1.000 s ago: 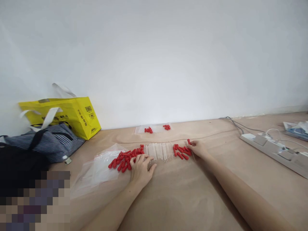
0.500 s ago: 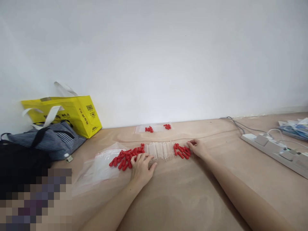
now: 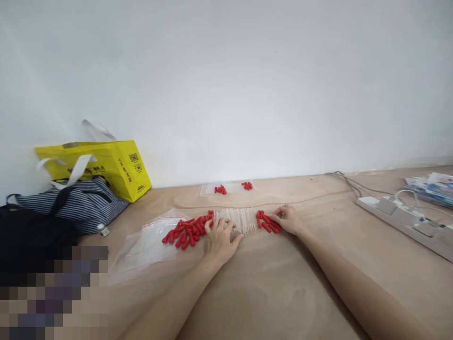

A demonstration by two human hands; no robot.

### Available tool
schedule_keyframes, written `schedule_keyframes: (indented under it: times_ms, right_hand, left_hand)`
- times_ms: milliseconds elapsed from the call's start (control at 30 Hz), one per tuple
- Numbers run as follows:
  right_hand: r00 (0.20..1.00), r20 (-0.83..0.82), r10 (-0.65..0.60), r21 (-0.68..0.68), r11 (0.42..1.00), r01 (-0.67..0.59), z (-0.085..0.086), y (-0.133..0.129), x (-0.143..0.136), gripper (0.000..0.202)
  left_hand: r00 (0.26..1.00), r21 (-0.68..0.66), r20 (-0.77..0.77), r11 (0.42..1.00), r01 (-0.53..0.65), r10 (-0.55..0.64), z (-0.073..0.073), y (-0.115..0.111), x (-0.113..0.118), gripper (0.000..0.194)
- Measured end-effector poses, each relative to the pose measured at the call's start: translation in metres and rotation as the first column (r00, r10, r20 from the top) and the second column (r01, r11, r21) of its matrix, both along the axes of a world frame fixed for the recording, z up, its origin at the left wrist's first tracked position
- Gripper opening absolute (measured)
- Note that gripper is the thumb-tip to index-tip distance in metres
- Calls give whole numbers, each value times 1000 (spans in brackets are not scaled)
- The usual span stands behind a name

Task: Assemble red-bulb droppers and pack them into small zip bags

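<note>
A row of thin, clear-white tubes (image 3: pixel 249 220) lies side by side on the table, with red bulb-shaped rubber pieces at both ends. My left hand (image 3: pixel 222 241) rests over the near left part of the row, its fingers bent but apart. Close by its fingertips is the larger heap of red rubber pieces (image 3: pixel 186 233). At the right end, my right hand (image 3: pixel 290 220) reaches the smaller red cluster (image 3: pixel 267 222) with thumb and fingers drawn together. Whatever its fingertips pinch is too small to make out.
Clear zip bags (image 3: pixel 155 241) lie under and beside the left heap. Farther back is another clear bag (image 3: pixel 208 189) with red pieces. A yellow bag (image 3: pixel 123 165) and striped bag (image 3: pixel 78 205) stand left. A power strip (image 3: pixel 399 217) with cables lies right, near printed packets (image 3: pixel 432 189).
My left hand has moved right, from beside the red heap to over the tubes. My right hand has shifted slightly, its fingers still at the right cluster.
</note>
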State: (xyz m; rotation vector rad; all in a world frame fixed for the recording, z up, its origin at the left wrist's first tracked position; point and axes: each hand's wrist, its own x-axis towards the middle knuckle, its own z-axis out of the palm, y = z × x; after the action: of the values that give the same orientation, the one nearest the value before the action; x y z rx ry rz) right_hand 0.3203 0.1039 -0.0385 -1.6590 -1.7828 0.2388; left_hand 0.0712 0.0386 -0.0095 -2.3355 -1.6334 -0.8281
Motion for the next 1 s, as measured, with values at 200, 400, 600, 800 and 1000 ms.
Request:
schedule_keyframes:
  times_ms: [200, 400, 600, 800, 1000]
  right_hand:
    - [999, 51, 3, -8, 1000, -2, -3, 4, 0, 20]
    - [996, 92, 2, -20, 1000, 0, -4, 6, -1, 18]
    - [991, 132, 7, -16, 1000, -5, -2, 3, -4, 11]
    - [985, 170, -2, -23, 1000, 6, 2, -2, -5, 13]
    - [985, 174, 4, -36, 999, 2, 4, -4, -6, 13]
  left_hand:
    - [999, -11, 9, 999, -43, 43, -1, 11, 8, 22]
    - [996, -45, -22, 995, -90, 89, 4, 22, 22, 24]
    - [977, -136, -38, 968, -213, 209, 4, 38, 41, 19]
    - [958, -160, -53, 945, -287, 282, 9, 46, 53, 18]
    - [961, -145, -47, 950, -275, 271, 21, 39, 45, 21]
